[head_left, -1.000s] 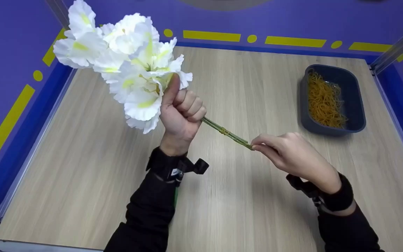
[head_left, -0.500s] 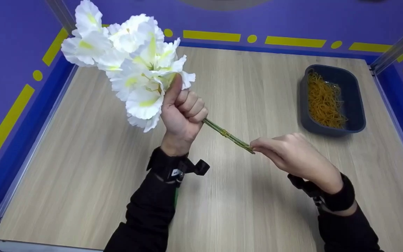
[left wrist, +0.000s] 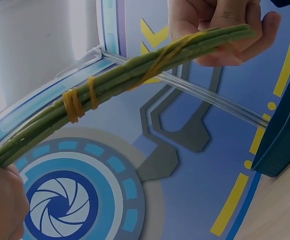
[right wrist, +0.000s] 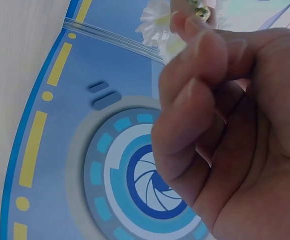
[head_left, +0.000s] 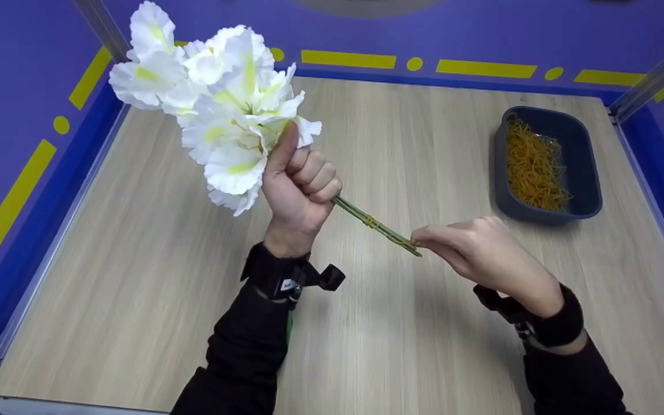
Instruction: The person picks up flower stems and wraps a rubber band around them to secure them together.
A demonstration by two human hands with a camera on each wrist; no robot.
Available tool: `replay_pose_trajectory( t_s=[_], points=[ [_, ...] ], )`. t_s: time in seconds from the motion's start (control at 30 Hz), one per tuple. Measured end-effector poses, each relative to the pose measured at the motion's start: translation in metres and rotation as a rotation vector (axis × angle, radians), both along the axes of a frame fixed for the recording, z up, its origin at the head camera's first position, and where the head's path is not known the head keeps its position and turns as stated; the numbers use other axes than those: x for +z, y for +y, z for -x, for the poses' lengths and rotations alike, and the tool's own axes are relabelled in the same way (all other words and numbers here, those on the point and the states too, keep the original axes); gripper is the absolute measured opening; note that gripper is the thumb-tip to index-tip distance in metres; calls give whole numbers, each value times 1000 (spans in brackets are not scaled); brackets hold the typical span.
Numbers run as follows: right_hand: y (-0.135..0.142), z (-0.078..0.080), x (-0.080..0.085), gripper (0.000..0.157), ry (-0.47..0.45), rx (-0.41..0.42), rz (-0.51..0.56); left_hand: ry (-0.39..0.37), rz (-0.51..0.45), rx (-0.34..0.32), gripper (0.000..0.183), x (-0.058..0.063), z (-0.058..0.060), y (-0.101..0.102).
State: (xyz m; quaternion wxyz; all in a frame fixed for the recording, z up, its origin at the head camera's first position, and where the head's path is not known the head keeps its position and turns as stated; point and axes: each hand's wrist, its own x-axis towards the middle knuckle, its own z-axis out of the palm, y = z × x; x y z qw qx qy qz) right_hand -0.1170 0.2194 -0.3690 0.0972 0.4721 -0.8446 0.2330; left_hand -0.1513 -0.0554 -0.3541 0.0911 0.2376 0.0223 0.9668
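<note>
In the head view my left hand (head_left: pixel 303 187) grips a bunch of white artificial flowers (head_left: pixel 234 127) by the stems, just under the blooms, thumb up. The green stems (head_left: pixel 350 208) slant down to the right from the fist. Around their middle, a rubber band (left wrist: pixel 74 106) is wound in several tight turns. Farther along, a loose stretch of band (left wrist: pixel 157 65) crosses the stems diagonally toward their cut ends. There my right hand (head_left: pixel 476 251) pinches the band with thumb and fingertips; the exact contact is partly hidden. The stem ends poke slightly past those fingertips.
A dark blue-grey bin (head_left: pixel 588 173) stands at the right rear of the wooden table (head_left: pixel 366 334). Many yellow-brown rubber bands (head_left: pixel 531 167) lie heaped in it. Purple-blue panels with yellow marks (head_left: pixel 348 59) wall in the table's back and sides.
The bouquet has shifted slightly right, its blooms tipping that way. The stem ends now show farther past my right fingertips, which have moved a little to the left.
</note>
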Motion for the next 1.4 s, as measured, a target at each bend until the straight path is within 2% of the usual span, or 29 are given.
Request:
replay_pose_trajectory(
  t_s=[0.3, 0.53, 0.67, 0.83, 0.93, 1.13, 1.3, 1.4],
  points=[
    [1, 2, 0, 16, 22, -11, 24, -12, -16, -14, 57, 4, -3, 3],
    [-1, 3, 0, 26, 80, 50, 80, -16, -41, -39, 58, 4, -3, 3],
    [-1, 4, -1, 20, 105, 69, 95, -37, -54, -43, 55, 4, -4, 2],
    [-1, 5, -1, 15, 82, 85, 101, -66, -82, -23, 54, 8, -4, -1],
    [-1, 6, -2, 19, 89, 94, 108, -67, -79, -4, 54, 9, -4, -2],
    [-2, 6, -2, 27, 79, 85, 103, -76, -100, -26, 53, 5, -2, 1],
    [-3, 5, -3, 12, 114, 78, 114, -93, -85, -49, 54, 1, -2, 7],
    [-5, 5, -3, 23, 137, 72, 132, -114, -68, -64, 55, 0, -2, 10]
  ],
)
